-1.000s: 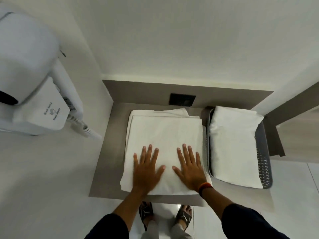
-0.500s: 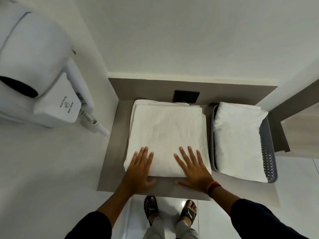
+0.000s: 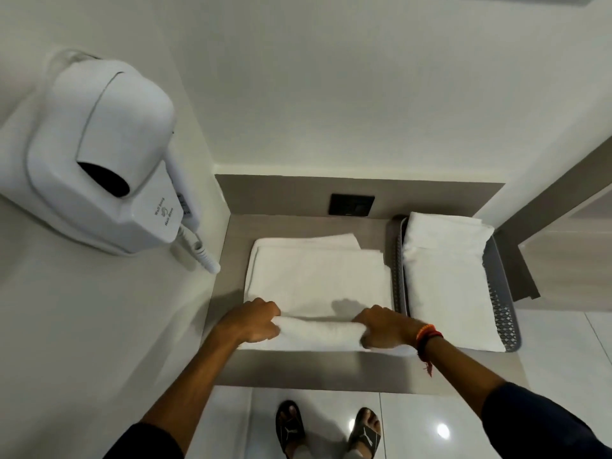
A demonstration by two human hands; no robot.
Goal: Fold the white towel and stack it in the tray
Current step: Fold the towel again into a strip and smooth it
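A white towel (image 3: 318, 279) lies folded into a rectangle on the brown shelf (image 3: 298, 369), left of the grey tray (image 3: 503, 313). My left hand (image 3: 251, 323) grips the towel's near left corner. At the near right corner my right hand (image 3: 384, 329) grips the same edge. Between the two hands the near edge is lifted and curled into a thick roll. The tray holds another folded white towel (image 3: 447, 283) that fills most of it.
A white wall-mounted hair dryer (image 3: 99, 154) with a coiled cord hangs on the left wall beside the shelf. A black socket plate (image 3: 351, 204) sits in the back panel. White walls close in the shelf behind and to the left. My sandalled feet stand on glossy tiles below.
Both hands lay flat on the towel's near part, slid back to its near edge, and now clasp that edge, which has risen off the shelf. The camera has tilted.
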